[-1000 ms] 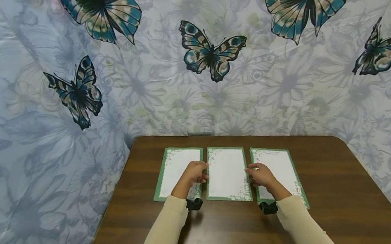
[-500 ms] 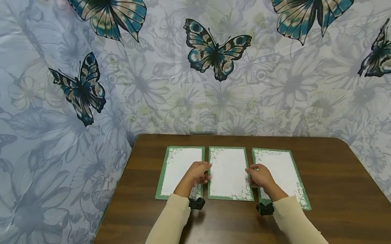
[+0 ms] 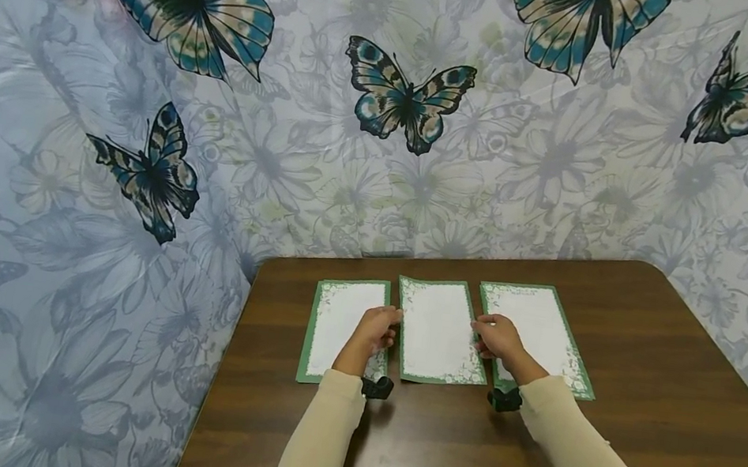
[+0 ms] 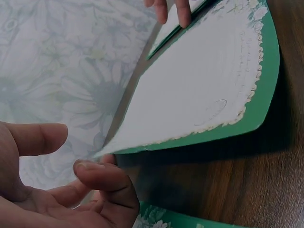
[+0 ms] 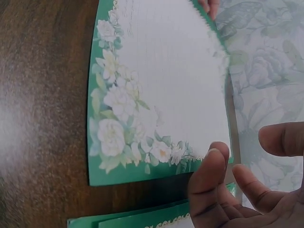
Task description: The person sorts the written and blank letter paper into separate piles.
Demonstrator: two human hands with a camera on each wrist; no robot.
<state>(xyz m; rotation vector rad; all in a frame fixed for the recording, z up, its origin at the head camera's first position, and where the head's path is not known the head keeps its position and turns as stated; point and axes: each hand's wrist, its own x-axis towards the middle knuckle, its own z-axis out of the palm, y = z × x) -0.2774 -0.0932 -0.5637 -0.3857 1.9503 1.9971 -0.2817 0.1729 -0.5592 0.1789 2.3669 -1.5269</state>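
Note:
Three white sheets of paper with green edges and floral borders lie in a row in the head view: a left sheet [image 3: 341,317], a middle sheet [image 3: 435,334] and a right sheet [image 3: 534,320]. My left hand [image 3: 375,331] holds the middle sheet's left edge; its forearm crosses the left sheet. At the opposite edge, my right hand [image 3: 501,339] holds the middle sheet with curled fingers, partly covering the right sheet. The left wrist view shows the middle sheet [image 4: 190,90] bowed up off the wood, a shadow beneath. In the right wrist view, a fingertip overlaps the sheet's [image 5: 175,80] edge.
The brown wooden table [image 3: 442,466] has a rounded far right corner and stands against a wall covering [image 3: 268,171] printed with butterflies and pale flowers. Each wrist wears a small black camera [image 3: 377,387].
The middle sheet's left side and near edge have risen slightly and bend. Both hands stay at its side edges, and the head view has shifted a little.

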